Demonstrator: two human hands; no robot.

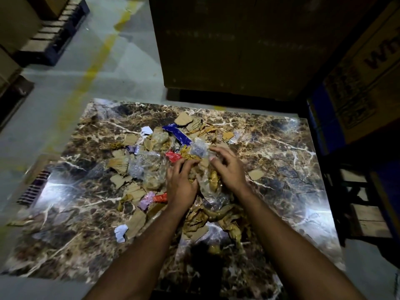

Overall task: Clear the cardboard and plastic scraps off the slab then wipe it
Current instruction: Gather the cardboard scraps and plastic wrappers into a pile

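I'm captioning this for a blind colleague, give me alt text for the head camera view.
Two bare hands, left hand and right hand, gather crumpled clear plastic from a pile of cardboard scraps and coloured wrappers on a glossy brown marble slab. Large cardboard boxes stand behind it.

scraps (151, 169) heaped mid-slab (281, 148), carton (238, 40) behind slab

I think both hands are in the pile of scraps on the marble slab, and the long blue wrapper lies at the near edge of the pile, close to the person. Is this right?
Not quite. In the head view the blue wrapper lies at the far side of the pile, beyond the hands. The rest holds: the left hand and right hand are in the scraps on the marble slab.
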